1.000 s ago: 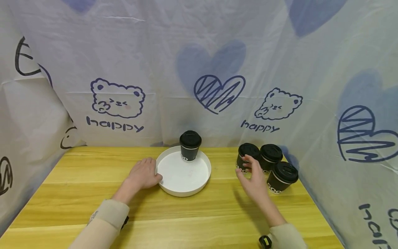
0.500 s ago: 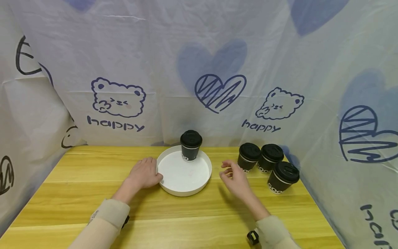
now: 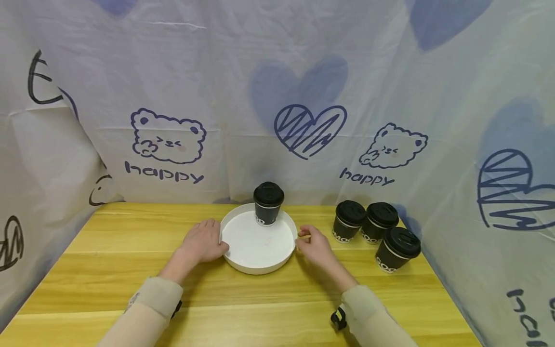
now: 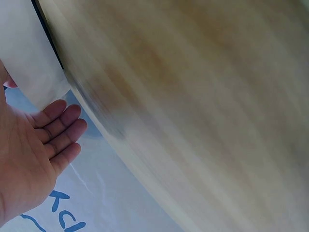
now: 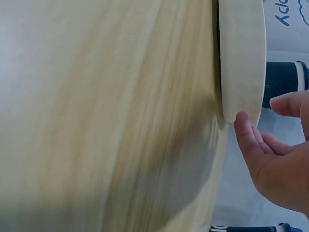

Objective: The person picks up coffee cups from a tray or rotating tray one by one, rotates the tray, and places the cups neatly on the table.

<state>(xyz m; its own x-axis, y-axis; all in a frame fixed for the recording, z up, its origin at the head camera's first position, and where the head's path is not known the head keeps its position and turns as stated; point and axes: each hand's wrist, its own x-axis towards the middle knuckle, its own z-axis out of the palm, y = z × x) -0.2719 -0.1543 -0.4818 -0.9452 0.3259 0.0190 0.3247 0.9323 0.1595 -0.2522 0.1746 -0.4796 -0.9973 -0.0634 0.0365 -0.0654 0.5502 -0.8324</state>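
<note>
A round white tray [image 3: 256,250] lies on the wooden table, with one black lidded paper coffee cup [image 3: 267,202] upright near its back rim. My left hand [image 3: 202,242] holds the tray's left side, thumb over the rim and fingers along the outside. In the left wrist view those fingers [image 4: 63,130] look fairly straight beside the white tray wall [image 4: 34,48]. At the opposite side, my right hand [image 3: 314,246] is at the rim. The right wrist view shows its fingertips by the tray wall [image 5: 243,63] and its thumb [image 5: 287,104] raised apart, near the cup.
Several more things stand around: three black lidded cups, the left one [image 3: 348,220], the back one [image 3: 379,221] and the front one [image 3: 396,249], are grouped at the table's right. A printed white curtain [image 3: 238,96] borders the wooden table [image 3: 243,308] behind and at both sides.
My right hand has moved left, away from the three cups, to the tray's right rim. The left hand stays on the tray; the tray and cups have not visibly moved.
</note>
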